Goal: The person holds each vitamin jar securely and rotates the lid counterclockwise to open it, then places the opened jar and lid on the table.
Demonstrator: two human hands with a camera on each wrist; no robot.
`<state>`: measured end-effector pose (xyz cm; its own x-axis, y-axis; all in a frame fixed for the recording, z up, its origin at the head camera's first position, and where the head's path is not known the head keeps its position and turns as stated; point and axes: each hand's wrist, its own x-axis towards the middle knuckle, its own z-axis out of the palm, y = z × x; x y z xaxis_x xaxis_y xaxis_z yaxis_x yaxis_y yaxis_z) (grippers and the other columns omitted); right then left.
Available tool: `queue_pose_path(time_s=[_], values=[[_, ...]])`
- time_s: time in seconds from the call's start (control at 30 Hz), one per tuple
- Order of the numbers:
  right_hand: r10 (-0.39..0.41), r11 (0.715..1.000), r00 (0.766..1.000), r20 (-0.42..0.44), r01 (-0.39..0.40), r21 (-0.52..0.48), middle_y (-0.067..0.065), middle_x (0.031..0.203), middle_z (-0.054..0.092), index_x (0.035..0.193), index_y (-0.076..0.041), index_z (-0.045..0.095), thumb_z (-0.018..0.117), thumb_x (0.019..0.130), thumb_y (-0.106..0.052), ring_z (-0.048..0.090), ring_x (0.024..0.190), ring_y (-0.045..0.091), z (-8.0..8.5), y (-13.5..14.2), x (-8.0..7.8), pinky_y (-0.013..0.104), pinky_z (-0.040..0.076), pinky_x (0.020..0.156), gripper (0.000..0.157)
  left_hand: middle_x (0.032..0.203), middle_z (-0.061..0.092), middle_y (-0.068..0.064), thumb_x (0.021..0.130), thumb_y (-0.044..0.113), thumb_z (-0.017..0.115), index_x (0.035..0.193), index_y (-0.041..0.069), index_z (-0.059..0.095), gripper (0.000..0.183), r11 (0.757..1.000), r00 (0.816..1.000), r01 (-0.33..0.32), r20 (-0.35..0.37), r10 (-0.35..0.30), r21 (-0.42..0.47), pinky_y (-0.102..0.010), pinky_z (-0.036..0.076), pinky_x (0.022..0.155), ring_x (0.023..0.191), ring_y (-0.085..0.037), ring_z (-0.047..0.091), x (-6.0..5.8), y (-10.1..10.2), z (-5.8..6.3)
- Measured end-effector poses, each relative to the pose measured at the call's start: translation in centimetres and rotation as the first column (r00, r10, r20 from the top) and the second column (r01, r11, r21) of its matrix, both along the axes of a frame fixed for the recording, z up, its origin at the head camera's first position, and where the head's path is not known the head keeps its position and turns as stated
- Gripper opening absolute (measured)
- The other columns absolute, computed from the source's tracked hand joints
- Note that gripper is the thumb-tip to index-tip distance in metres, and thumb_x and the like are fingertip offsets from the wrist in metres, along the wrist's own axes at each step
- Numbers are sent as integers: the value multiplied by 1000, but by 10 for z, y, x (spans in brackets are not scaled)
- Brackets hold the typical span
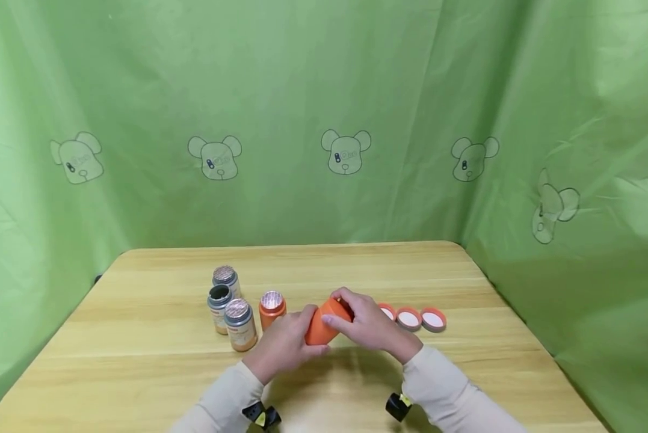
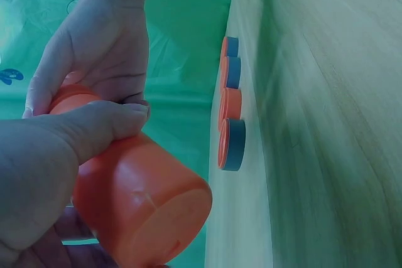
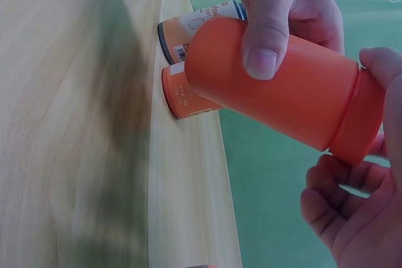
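Observation:
Tilted above the front middle of the table is an orange bottle [image 1: 320, 328], held between both hands. My left hand [image 1: 287, 341] grips its body, the thumb [image 3: 267, 42] lying along the side in the right wrist view. With the fingers and thumb of my right hand [image 1: 368, 322] I pinch the orange cap [image 3: 363, 116] at the bottle's other end. The cap sits on the bottle, with a thin seam between them. Just left of my left hand stands another orange bottle [image 1: 272, 306], capless, with a silvery seal over its mouth.
Three grey bottles [image 1: 240, 328] stand in a group at the left; two show foil seals and one has a dark open mouth [image 1: 219, 293]. Beyond my right hand several removed caps [image 2: 232, 145] lie in a row, white insides up. Green curtains [image 1: 324, 90] surround the wooden table [image 1: 156, 385].

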<state>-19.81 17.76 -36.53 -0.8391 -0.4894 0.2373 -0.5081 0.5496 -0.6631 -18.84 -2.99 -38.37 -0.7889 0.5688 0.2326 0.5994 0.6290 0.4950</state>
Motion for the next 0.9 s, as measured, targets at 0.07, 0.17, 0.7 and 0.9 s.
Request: queue_pose_path(time_s=[0.07, 0.17, 0.7, 0.9], values=[[22, 1000, 1000, -21, -22, 1, -5, 87, 57, 113, -13, 57, 64, 93, -35, 53, 70, 12, 1, 0, 0, 28, 48, 58, 30, 84, 62, 1, 83, 36, 76, 124, 4, 52, 57, 1000, 999, 8, 34, -8, 17, -22, 47, 58, 65, -6, 54, 0, -1, 1], [46, 999, 998, -44, -46, -1, -6, 93, 57, 117, -12, 57, 66, 92, -34, 54, 75, 11, 5, 1, 1, 29, 50, 62, 34, 83, 61, 2, 82, 37, 76, 124, 5, 51, 58, 999, 998, 8, 66, -11, 37, -22, 47, 57, 64, -6, 55, -1, -2, 3], [100, 994, 994, -53, -96, 60, 1, 107, 59, 133, -9, 52, 61, 94, -31, 56, 81, 15, 10, 9, 4, 32, 50, 68, 46, 81, 62, -1, 78, 33, 81, 119, 2, 54, 58, 1000, 999, 24, -47, -23, 19, -24, 46, 57, 63, -7, 54, 0, -1, 2], [49, 996, 998, -33, -47, 70, 5, 108, 61, 128, -7, 54, 56, 98, -33, 56, 71, 10, 11, 6, 5, 29, 49, 65, 40, 83, 64, 0, 78, 36, 81, 120, 4, 55, 59, 1000, 1000, 13, -16, -13, 6, -24, 47, 58, 63, -6, 54, 2, 1, 2]])
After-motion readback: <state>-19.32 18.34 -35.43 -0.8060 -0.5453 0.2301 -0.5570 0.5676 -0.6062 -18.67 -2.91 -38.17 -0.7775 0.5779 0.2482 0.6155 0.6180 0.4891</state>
